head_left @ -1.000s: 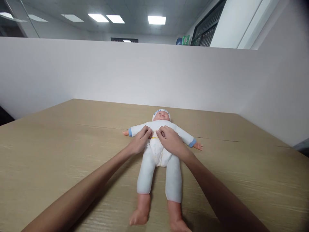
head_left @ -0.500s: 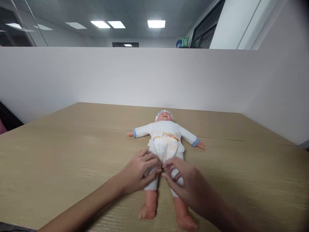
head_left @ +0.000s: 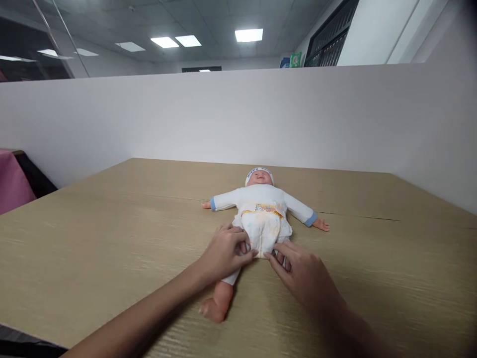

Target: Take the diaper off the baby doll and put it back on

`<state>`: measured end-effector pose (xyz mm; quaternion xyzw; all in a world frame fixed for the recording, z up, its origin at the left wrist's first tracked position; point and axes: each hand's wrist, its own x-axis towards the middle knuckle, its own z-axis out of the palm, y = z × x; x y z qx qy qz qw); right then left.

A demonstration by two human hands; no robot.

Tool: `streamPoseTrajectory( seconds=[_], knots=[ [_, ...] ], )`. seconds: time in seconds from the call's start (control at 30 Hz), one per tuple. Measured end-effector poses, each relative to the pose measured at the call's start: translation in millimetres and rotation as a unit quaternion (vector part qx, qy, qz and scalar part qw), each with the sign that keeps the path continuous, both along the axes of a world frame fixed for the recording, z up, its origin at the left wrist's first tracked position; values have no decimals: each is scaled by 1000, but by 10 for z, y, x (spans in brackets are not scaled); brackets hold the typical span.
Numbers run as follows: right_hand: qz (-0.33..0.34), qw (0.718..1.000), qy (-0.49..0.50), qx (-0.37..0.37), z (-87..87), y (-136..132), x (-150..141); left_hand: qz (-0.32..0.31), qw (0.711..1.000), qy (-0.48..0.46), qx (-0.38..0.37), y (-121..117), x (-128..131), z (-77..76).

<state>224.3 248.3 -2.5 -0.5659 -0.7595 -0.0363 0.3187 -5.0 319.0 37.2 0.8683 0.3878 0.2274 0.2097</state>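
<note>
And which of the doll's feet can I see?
The bare foot near the left hand; the doll's other foot is out of sight, apparently behind the right hand.

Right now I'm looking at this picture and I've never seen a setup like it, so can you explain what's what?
There's no machine here: what reaches in is a person's left hand and right hand, both bare. The camera is worn on that person's head, looking forward and down. On the table, a doll dressed in white lies on its back, arms spread, with a diaper over its hips. The hands touch the diaper's lower part, one at each side; whether either grip is closed on it is hard to tell.
</note>
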Motion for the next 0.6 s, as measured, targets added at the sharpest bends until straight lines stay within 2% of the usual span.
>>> streamPoseTrajectory(
  seconds=[0.27,0.4,0.6],
  knots=[
    [-6,998,60,-26,-12,-68,-18,-22,998,-50,38,-31,-81,-85],
    [-5,998,63,-22,47,-128,-61,-28,997,-71,31,-45,-90,-83],
    [4,996,71,-45,159,-163,-124,-41,998,-46,-10,-39,-56,-38]
  ],
)
